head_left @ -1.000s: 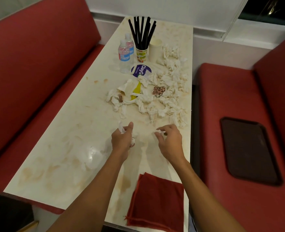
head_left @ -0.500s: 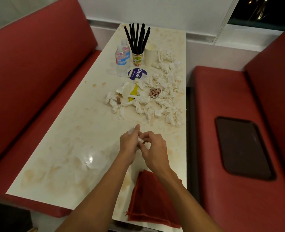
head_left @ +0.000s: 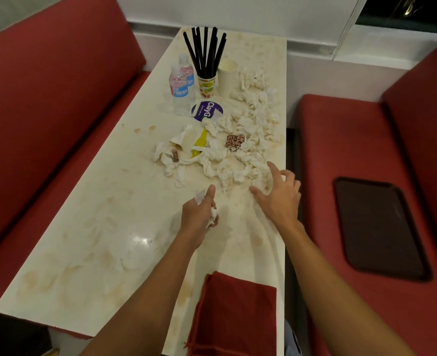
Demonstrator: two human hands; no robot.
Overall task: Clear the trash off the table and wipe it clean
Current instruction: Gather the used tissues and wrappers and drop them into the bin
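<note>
A heap of crumpled white tissues (head_left: 240, 150) lies across the middle and right side of the stained cream table (head_left: 89, 227), mixed with a yellow wrapper (head_left: 199, 142) and a leopard-print scrap (head_left: 234, 141). My left hand (head_left: 199, 214) grips a wad of crumpled tissues (head_left: 212, 215) just in front of the heap. My right hand (head_left: 276, 194) is spread open with its fingers reaching onto the heap's near right edge. A folded red cloth (head_left: 234, 314) lies at the table's near edge.
Two water bottles (head_left: 180, 88), a cup of black straws (head_left: 207, 73), a white paper cup (head_left: 227, 77) and a purple round lid (head_left: 207, 111) stand at the far end. A dark tray (head_left: 379, 227) lies on the right red bench (head_left: 340, 150). Another red bench is on the left.
My right hand passed its tissue to the left hand, then opened and moved forward and right to the heap. The left hand now holds more tissue.
</note>
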